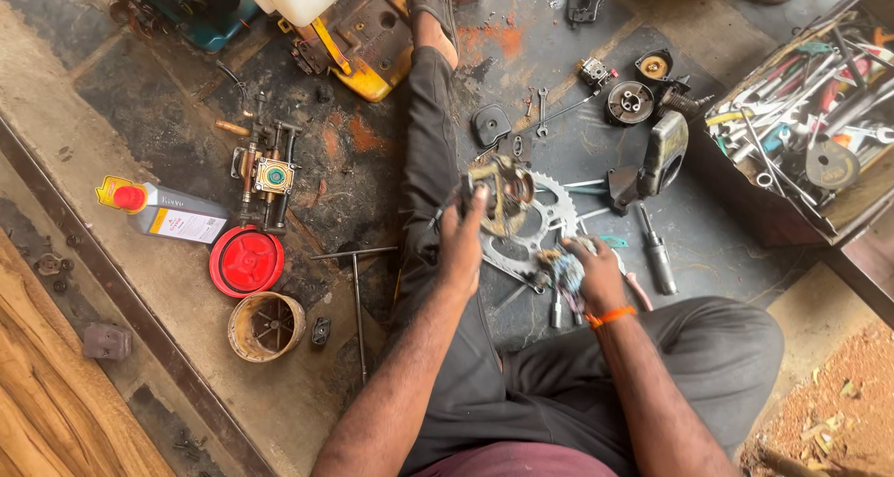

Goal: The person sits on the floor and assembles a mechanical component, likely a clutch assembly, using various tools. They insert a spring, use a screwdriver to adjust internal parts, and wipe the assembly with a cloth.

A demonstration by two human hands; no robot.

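Floor (pixel 186 114) of dark stained stone carries everything, and you sit on it with one leg stretched out ahead. Far left lies one grey oil bottle (pixel 166 213) with a red cap, on its side. Just right of it sit one red round cover (pixel 246 261) and, below that, one tan ribbed cylinder (pixel 266 326), the two nearly touching. Above them lies one small brass-and-steel engine assembly (pixel 267 175). One long T-handled rod (pixel 358 295) lies beside your trouser leg.

Your left hand (pixel 463 244) comes next: forearm raised from the lower left, wrist straight, fingers wrapped tight around a rusty round engine part (pixel 503 193) held up above the floor. Behind it lies one toothed sprocket (pixel 535 230), flat on the floor between your two hands.

Your right hand (pixel 594 274), with an orange band at the wrist, bends inward over your knee, fingers pinched on a small blurred bundle (pixel 564 270); what it is, you cannot tell. One screwdriver (pixel 657 250) lies just right of that hand. Far right stands one open toolbox (pixel 801 114), crammed with wrenches.
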